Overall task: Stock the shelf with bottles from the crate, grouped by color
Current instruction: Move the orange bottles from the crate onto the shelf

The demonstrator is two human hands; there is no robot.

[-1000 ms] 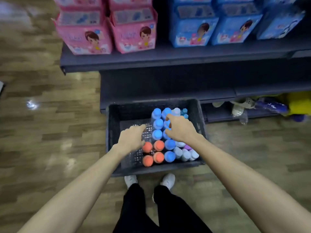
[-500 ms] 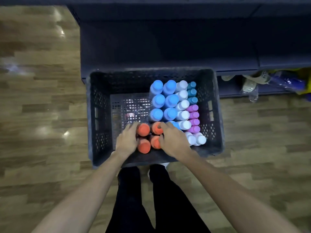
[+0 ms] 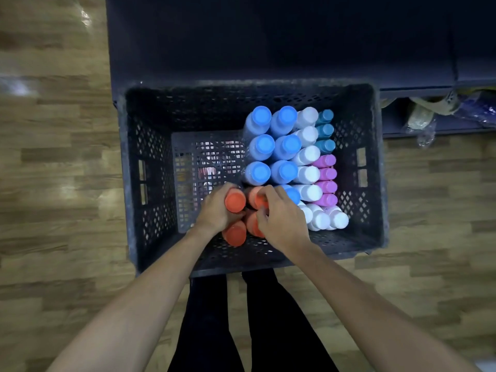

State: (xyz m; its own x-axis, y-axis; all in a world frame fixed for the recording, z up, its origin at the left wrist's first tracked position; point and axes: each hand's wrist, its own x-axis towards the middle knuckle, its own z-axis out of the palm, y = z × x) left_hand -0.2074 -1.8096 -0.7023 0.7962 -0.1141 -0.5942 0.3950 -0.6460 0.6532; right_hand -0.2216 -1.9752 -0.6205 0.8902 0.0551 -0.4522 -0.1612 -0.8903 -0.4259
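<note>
A dark plastic crate [image 3: 150, 167] stands on the floor against the shelf base [image 3: 268, 44]. Inside it stand several bottles with blue caps [image 3: 261, 145], white caps [image 3: 308, 157], teal caps [image 3: 325, 130], pink caps [image 3: 327, 174] and orange caps [image 3: 236, 233]. My left hand [image 3: 214, 210] grips an orange-capped bottle [image 3: 235, 202] at the near left of the group. My right hand [image 3: 279, 218] curls its fingers round the neighbouring orange-capped bottle [image 3: 255, 198] and hides part of another orange one.
The crate's left half shows its bare lattice bottom [image 3: 204, 162]. Wood-pattern floor [image 3: 59, 183] surrounds the crate. Loose packets and bags [image 3: 426, 114] lie on the low shelf at the right. My legs [image 3: 241, 318] stand just behind the crate.
The view has tilted down and closer, so the shelf with boxes has left the frame. Both hands dropped from the blue caps to the orange-capped bottles and closed round them.
</note>
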